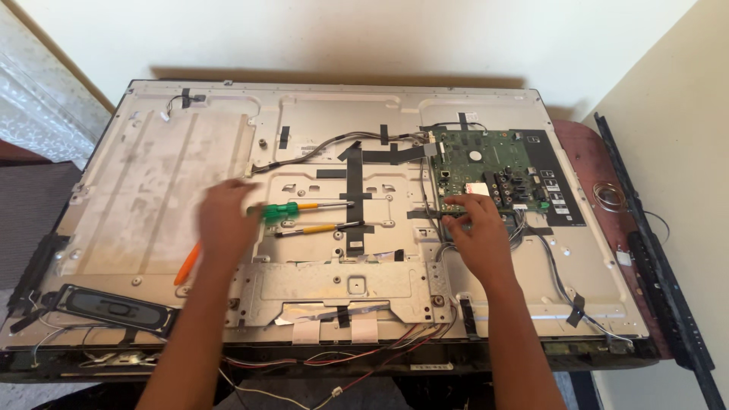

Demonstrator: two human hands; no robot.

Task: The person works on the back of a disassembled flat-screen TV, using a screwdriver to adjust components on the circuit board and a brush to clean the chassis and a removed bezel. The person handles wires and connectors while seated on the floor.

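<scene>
A flat television lies face down with its metal back panel (190,163) bare. My left hand (224,220) is blurred with motion over the panel's middle, its fingers at the end of a green-handled screwdriver (281,211). Whether it grips the tool does not show. A yellow-handled screwdriver (319,228) lies just below it. An orange-handled tool (187,264) pokes out from under my left wrist. My right hand (474,231) rests with spread fingertips on the lower edge of the green circuit board (478,156), holding nothing.
A black speaker bar (114,307) sits at the panel's lower left. Black tape strips (354,182) and grey cables (334,140) cross the middle. Red and white wires (364,357) trail off the near edge. A black plastic frame strip (661,258) leans by the right wall.
</scene>
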